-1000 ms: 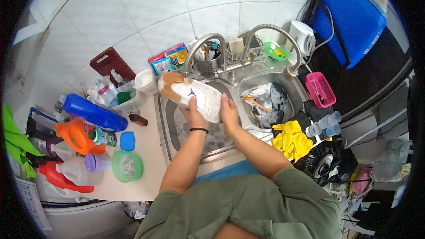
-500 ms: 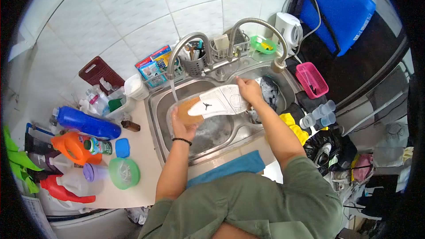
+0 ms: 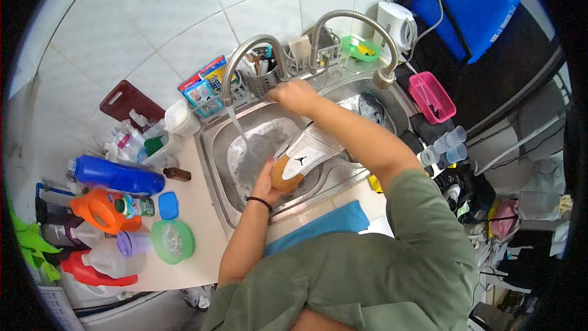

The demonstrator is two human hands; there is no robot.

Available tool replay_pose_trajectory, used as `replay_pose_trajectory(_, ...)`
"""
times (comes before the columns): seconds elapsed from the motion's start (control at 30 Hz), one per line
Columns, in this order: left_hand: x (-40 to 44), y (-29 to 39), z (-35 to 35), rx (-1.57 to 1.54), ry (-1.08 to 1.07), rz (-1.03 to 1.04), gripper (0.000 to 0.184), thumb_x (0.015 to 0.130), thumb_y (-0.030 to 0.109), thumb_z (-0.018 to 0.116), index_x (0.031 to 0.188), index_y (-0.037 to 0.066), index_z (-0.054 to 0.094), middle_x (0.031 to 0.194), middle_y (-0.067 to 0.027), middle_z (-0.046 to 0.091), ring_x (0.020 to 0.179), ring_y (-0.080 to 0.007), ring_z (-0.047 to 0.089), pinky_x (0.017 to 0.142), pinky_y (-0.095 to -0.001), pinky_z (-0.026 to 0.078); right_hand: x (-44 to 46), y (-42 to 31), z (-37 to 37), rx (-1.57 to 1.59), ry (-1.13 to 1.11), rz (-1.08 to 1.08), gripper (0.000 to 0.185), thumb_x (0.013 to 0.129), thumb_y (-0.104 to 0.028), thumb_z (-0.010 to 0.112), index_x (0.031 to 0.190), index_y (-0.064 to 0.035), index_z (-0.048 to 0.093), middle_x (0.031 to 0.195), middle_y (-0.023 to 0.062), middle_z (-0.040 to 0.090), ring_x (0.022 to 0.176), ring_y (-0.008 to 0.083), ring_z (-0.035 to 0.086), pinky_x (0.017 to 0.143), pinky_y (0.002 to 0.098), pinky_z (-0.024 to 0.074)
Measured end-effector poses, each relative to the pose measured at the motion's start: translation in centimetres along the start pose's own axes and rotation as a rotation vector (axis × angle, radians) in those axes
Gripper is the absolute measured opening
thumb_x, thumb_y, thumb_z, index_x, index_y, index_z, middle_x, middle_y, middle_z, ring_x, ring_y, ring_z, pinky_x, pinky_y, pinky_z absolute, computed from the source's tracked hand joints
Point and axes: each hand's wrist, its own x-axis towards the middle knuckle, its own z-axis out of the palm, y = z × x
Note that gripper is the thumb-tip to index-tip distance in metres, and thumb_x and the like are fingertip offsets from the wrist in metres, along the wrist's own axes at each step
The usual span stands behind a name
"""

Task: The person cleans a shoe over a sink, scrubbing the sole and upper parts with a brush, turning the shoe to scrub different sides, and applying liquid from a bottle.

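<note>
A sneaker (image 3: 312,154) is tilted over the left sink basin (image 3: 211,162), its white and tan sole facing up with a small black jumping figure. My left hand (image 3: 267,182) is closed around its tan end. The forearm of my other arm covers part of the far end. My right hand (image 3: 295,97) has its fingers curled at the base of the curved metal faucet (image 3: 229,79); whatever they grip is hidden. Water streams from that faucet into soapy water in the left basin. A dark and white item (image 3: 370,109), partly covered by suds, lies in the right basin.
A flexible-necked faucet (image 3: 355,17) arches over the right basin. Bottles, including a blue one (image 3: 116,175), and a green bowl (image 3: 173,242) crowd the left counter. A pink basket (image 3: 432,97) and clear cups (image 3: 450,144) stand to the right. A blue cloth (image 3: 318,228) lies along the front edge.
My right hand has let go of the sneaker and moved left to the faucet base. The sneaker, still in my left hand, has shifted right and down and tilted more steeply.
</note>
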Motion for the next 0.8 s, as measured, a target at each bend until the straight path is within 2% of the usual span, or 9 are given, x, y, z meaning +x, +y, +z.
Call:
replay_pose_trajectory(0.17, -3.7, 1.2, 6.6, 0.110, 0.369, 0.172, 0.049, 0.094, 0.031, 0.065, 0.135, 0.007, 0.051, 0.130, -0.0127, 0.058, 0.116, -0.0279, 0.060, 0.088, -0.0428, 0.054, 3.7, 0.9, 0.8, -0.137, -0.036, -0.001, 0.023, 0.087, -0.015, 0.055, 0.107, -0.0152, 0.067, 0.093, 0.0124, 0.069, 0.082, 0.0338, 0.070, 0.070, 0.0459, 0.0555)
replay_pose_trajectory(0.27, -2.0, 0.7, 4.7, 0.390, 0.373, 0.373, 0.061, 0.090, 0.028, 0.072, 0.141, 0.007, 0.045, 0.136, -0.0133, 0.052, 0.121, -0.0291, 0.056, 0.095, -0.0393, 0.050, 2.7, -0.6, -0.6, -0.141, -0.064, 0.083, 0.032, 0.087, -0.016, 0.056, 0.117, -0.0199, 0.067, 0.091, 0.0123, 0.069, 0.080, 0.0335, 0.070, 0.070, 0.0454, 0.0557)
replay_pose_trajectory(0.37, -1.3, 0.5, 4.1, 0.684, 0.448, 0.515, 0.081, 0.081, 0.042, 0.079, 0.143, 0.005, 0.040, 0.136, -0.0137, 0.050, 0.123, -0.0269, 0.053, 0.099, -0.0383, 0.047, 0.4, 0.9, -1.1, 0.055, 0.122, 0.034, 0.029, 0.092, -0.022, 0.057, 0.118, -0.0191, 0.068, 0.089, 0.0141, 0.072, 0.080, 0.0303, 0.071, 0.069, 0.0425, 0.0564)
replay_pose_trajectory(0.43, -2.3, -0.1, 5.3, 1.111, 0.513, 0.709, 0.096, 0.071, 0.044, 0.085, 0.144, 0.004, 0.038, 0.132, -0.0152, 0.051, 0.122, -0.0290, 0.053, 0.100, -0.0390, 0.046, -2.2, 3.1, -2.9, 0.315, 0.135, -0.002, 0.025, 0.095, -0.025, 0.057, 0.114, -0.0143, 0.069, 0.086, 0.0147, 0.072, 0.077, 0.0254, 0.071, 0.068, 0.0378, 0.0557)
replay_pose_trajectory(0.5, -4.1, 0.3, 8.1, 1.481, 0.624, 0.849, 0.107, 0.057, 0.038, 0.092, 0.142, 0.001, 0.039, 0.120, -0.0197, 0.056, 0.115, -0.0359, 0.055, 0.098, -0.0422, 0.047, -5.3, 4.7, -4.6, 0.674, 0.054, 0.351, 0.025, 0.095, -0.017, 0.055, 0.115, -0.0129, 0.069, 0.086, 0.0148, 0.072, 0.071, 0.0217, 0.070, 0.068, 0.0360, 0.0556)
replay_pose_trajectory(0.63, -3.5, 1.1, 9.2, 1.577, 0.653, 0.755, 0.088, 0.057, 0.028, 0.087, 0.131, 0.001, 0.047, 0.116, -0.0215, 0.054, 0.108, -0.0398, 0.056, 0.091, -0.0442, 0.049, -10.6, 14.0, 1.6, 0.996, 0.390, 0.637, 0.028, 0.091, -0.008, 0.051, 0.111, -0.0067, 0.069, 0.088, 0.0151, 0.071, 0.066, 0.0215, 0.069, 0.069, 0.0352, 0.0560)
replay_pose_trajectory(0.7, -3.2, 1.5, 9.0, 1.570, 0.616, 0.771, 0.081, 0.057, 0.024, 0.084, 0.126, 0.000, 0.049, 0.113, -0.0218, 0.055, 0.106, -0.0409, 0.056, 0.089, -0.0450, 0.050, -13.5, 17.7, 4.8, 0.528, 0.160, 0.813, 0.026, 0.089, -0.013, 0.054, 0.106, -0.0052, 0.071, 0.089, 0.0154, 0.072, 0.072, 0.0233, 0.071, 0.071, 0.0398, 0.0563)
replay_pose_trajectory(0.77, -3.0, 1.4, 8.6, 1.566, 0.584, 0.863, 0.077, 0.057, 0.023, 0.083, 0.123, 0.000, 0.050, 0.111, -0.0210, 0.056, 0.104, -0.0404, 0.056, 0.088, -0.0453, 0.049, -15.3, 18.0, 6.6, 0.142, -0.378, 0.729, 0.026, 0.088, -0.020, 0.055, 0.101, -0.0058, 0.073, 0.094, 0.0161, 0.073, 0.081, 0.0270, 0.072, 0.077, 0.0433, 0.0556)
replay_pose_trajectory(0.8, -2.9, 1.2, 8.4, 1.562, 0.569, 0.909, 0.075, 0.057, 0.022, 0.083, 0.121, -0.001, 0.051, 0.110, -0.0206, 0.057, 0.103, -0.0402, 0.056, 0.088, -0.0455, 0.049, -15.8, 17.2, 7.9, 0.143, -0.602, 0.665, 0.028, 0.088, -0.023, 0.057, 0.102, -0.0057, 0.072, 0.096, 0.0164, 0.072, 0.085, 0.0284, 0.072, 0.079, 0.0432, 0.0550)
